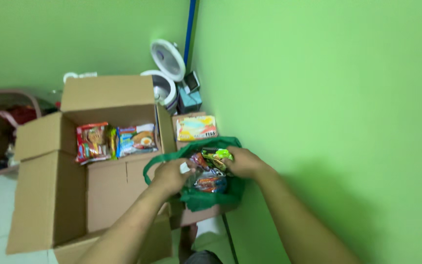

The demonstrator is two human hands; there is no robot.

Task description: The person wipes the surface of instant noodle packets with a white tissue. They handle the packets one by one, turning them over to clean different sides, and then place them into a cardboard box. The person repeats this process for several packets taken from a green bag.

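While hands [206, 171] dig green bag [211, 198], noodle packets [116, 141] fill box [50, 195].

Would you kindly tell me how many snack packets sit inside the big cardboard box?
2: a red packet at left, a blue packet beside it; more may be hidden.

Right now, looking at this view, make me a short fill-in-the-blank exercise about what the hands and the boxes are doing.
1. Both hands, the left hand and the right hand, reach into a cloth bag coloured ____.
2. The open box on the left is made of ____.
3. The red packet and the blue packet lie inside the ____.
4. The walls are painted ____.

Missing words: green; cardboard; box; green.
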